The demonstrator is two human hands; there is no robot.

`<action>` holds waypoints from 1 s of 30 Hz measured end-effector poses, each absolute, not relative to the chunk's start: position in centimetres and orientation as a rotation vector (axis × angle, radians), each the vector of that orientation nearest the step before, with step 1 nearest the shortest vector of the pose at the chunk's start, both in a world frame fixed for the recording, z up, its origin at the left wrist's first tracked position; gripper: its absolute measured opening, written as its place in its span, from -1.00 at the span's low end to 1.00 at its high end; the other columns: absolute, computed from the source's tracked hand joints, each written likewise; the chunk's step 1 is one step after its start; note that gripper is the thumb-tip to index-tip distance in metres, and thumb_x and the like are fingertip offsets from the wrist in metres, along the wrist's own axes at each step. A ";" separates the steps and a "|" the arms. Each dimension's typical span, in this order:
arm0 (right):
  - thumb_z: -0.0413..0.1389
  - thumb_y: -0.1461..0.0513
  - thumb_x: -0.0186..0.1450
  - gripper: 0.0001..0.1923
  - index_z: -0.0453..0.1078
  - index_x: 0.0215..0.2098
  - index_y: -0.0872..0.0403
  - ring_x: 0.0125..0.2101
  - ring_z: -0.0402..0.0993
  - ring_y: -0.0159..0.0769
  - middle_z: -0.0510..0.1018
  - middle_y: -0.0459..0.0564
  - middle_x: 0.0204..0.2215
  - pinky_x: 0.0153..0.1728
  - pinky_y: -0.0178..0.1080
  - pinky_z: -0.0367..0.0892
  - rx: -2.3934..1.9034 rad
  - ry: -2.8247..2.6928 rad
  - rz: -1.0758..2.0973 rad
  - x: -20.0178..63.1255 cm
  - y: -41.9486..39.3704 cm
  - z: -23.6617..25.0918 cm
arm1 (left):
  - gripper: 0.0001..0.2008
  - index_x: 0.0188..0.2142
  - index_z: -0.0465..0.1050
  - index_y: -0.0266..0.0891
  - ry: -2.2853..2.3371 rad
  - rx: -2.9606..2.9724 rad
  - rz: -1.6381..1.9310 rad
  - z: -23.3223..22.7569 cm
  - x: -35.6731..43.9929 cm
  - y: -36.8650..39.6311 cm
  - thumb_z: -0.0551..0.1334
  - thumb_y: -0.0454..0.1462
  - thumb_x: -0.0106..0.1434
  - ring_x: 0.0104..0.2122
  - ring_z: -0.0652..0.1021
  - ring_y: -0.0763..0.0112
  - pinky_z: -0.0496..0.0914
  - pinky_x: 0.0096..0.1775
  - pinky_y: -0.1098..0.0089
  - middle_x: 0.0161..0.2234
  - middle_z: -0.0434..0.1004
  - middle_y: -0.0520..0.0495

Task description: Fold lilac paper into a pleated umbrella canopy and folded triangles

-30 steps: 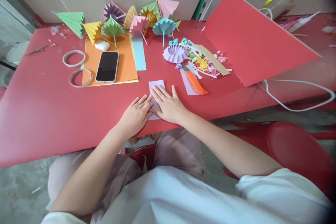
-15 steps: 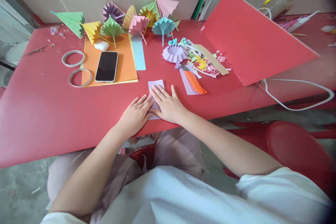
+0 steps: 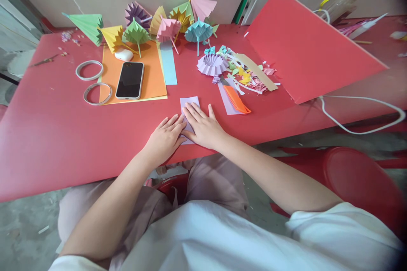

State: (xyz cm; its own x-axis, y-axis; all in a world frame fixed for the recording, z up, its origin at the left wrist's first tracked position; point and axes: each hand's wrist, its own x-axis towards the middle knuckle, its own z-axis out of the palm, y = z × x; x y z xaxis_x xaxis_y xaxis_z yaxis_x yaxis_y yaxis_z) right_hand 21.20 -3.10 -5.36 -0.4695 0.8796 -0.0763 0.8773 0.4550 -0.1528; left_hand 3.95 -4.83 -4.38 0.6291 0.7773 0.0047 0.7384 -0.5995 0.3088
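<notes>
A small lilac sheet of paper (image 3: pixel 189 100) lies flat near the front edge of the red table (image 3: pixel 127 135). My right hand (image 3: pixel 203 126) presses on it with the fingers stretched out and the thumb toward the left hand. On the paper's left edge rests my left hand (image 3: pixel 165 139), its fingers extended and flat. Both hands partly cover the sheet. To the right, an orange cutter (image 3: pixel 235 99) lies on another lilac strip (image 3: pixel 225 98).
Behind stand several folded paper umbrellas (image 3: pixel 168 30). Paper scraps (image 3: pixel 248 77) are heaped right of a lilac pleated piece (image 3: pixel 211 65). A phone (image 3: pixel 129 80) lies on orange paper (image 3: pixel 154 80), beside tape rolls (image 3: pixel 97 93). A red board (image 3: pixel 311 46) leans at right; a red stool (image 3: pixel 359 178) stands below.
Both hands stay pressed on the lilac paper in the same place. Only a very slight shift of the whole view shows.
</notes>
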 end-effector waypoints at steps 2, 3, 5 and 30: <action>-0.25 -0.05 0.32 -0.29 -0.17 0.30 0.16 0.28 -0.21 -0.04 -0.08 0.15 0.29 0.14 0.34 -0.29 -1.612 -2.670 0.267 21.2 -3.1 -5.3 | -0.58 0.14 0.17 -0.33 1.234 2.578 0.192 -4.3 4.0 -4.8 0.04 -0.21 0.33 0.22 0.14 0.20 0.07 0.19 0.11 0.22 0.11 -0.19; -0.24 -0.05 0.32 -0.29 -0.17 0.30 0.15 0.28 -0.21 -0.04 -0.08 0.15 0.29 0.14 0.34 -0.29 -1.615 -2.670 0.267 21.2 -3.1 -5.3 | -0.57 0.14 0.17 -0.35 1.236 2.580 0.186 -4.3 4.0 -4.8 0.05 -0.21 0.33 0.22 0.14 0.19 0.07 0.19 0.12 0.22 0.11 -0.19; -0.24 -0.05 0.32 -0.30 -0.17 0.30 0.15 0.28 -0.21 -0.04 -0.08 0.15 0.29 0.14 0.33 -0.30 -1.621 -2.666 0.271 21.2 -3.0 -5.3 | -0.57 0.14 0.18 -0.37 1.239 2.586 0.174 -4.2 4.0 -4.9 0.06 -0.22 0.32 0.22 0.13 0.18 0.07 0.19 0.12 0.22 0.11 -0.20; -0.27 -0.07 0.32 -0.29 -0.17 0.30 0.15 0.28 -0.22 -0.06 -0.10 0.13 0.29 0.15 0.32 -0.34 -1.636 -2.632 0.285 21.1 -3.3 -5.4 | -0.58 0.14 0.21 -0.28 1.241 2.593 0.155 -3.9 4.1 -4.8 0.04 -0.17 0.33 0.23 0.12 0.23 0.07 0.20 0.13 0.22 0.11 -0.14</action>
State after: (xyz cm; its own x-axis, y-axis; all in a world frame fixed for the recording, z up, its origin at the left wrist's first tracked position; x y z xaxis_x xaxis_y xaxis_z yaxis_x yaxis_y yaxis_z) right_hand 21.10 -3.27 -5.37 -0.4471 0.8917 -0.0712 0.8862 0.4308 -0.1703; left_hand 4.05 -4.80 -3.91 0.6290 0.7772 -0.0167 0.7492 -0.6003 0.2799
